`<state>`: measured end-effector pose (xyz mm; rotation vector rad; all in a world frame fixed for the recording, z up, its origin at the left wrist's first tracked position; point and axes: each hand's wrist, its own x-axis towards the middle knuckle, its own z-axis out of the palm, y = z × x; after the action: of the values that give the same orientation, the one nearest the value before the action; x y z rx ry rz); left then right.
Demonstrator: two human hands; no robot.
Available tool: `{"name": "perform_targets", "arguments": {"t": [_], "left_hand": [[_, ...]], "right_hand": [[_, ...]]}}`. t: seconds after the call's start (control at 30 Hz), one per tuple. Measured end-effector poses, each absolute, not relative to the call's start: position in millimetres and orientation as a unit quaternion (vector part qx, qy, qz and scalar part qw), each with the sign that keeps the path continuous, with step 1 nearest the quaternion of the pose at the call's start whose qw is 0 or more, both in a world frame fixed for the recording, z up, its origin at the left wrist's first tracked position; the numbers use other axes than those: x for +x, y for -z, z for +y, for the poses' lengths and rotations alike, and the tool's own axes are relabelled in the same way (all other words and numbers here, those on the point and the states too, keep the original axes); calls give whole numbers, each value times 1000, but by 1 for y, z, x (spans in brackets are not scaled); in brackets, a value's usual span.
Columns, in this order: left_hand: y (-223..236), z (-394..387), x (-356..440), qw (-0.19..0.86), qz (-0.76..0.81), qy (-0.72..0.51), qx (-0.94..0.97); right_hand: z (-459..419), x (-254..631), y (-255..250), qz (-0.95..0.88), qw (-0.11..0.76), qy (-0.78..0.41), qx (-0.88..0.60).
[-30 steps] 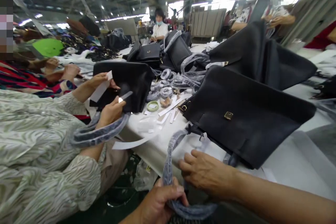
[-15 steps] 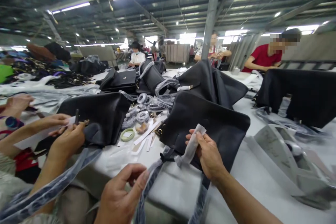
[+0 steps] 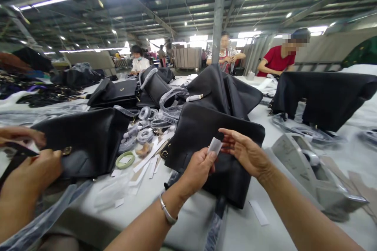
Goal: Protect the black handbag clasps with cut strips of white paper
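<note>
My left hand (image 3: 200, 168), with a silver bangle at the wrist, pinches a strap end wrapped in whitish film (image 3: 215, 146). A small black tip shows at its upper end. My right hand (image 3: 246, 153) is beside it, fingers stretched out and apart, close to the black tip; whether they touch it I cannot tell. Behind both hands lies a black handbag (image 3: 194, 129) with gold hardware at its left corner. A film-wrapped strap (image 3: 216, 223) hangs below the bag over the table edge.
At left, a co-worker's hands (image 3: 38, 168) work at another black bag (image 3: 88, 137). A grey tape dispenser (image 3: 303, 168) stands at right. A green tape roll (image 3: 125, 160), paper strips and coiled wrapped straps lie left of centre. More black bags (image 3: 216, 86) are piled behind.
My left hand has come up and right and now grips the wrapped strap end. My right hand has let go of it and spread its fingers. The view has shifted right.
</note>
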<state>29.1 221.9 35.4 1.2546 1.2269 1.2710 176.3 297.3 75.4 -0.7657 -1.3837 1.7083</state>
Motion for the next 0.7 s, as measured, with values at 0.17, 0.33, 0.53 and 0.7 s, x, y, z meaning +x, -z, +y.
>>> {"name": "perform_targets", "arguments": {"t": [0.17, 0.33, 0.53, 0.7], "left_hand": [[-36, 221, 24, 409, 521, -482, 574], [-20, 194, 12, 124, 677, -261, 677], [4, 147, -16, 46, 685, -291, 666], [-45, 191, -9, 95, 690, -445, 563]], "right_hand": [[303, 169, -109, -718, 318, -495, -373], [308, 161, -114, -738, 413, -358, -394], [311, 142, -71, -624, 421, -494, -435], [327, 130, -67, -632, 415, -496, -428]]}}
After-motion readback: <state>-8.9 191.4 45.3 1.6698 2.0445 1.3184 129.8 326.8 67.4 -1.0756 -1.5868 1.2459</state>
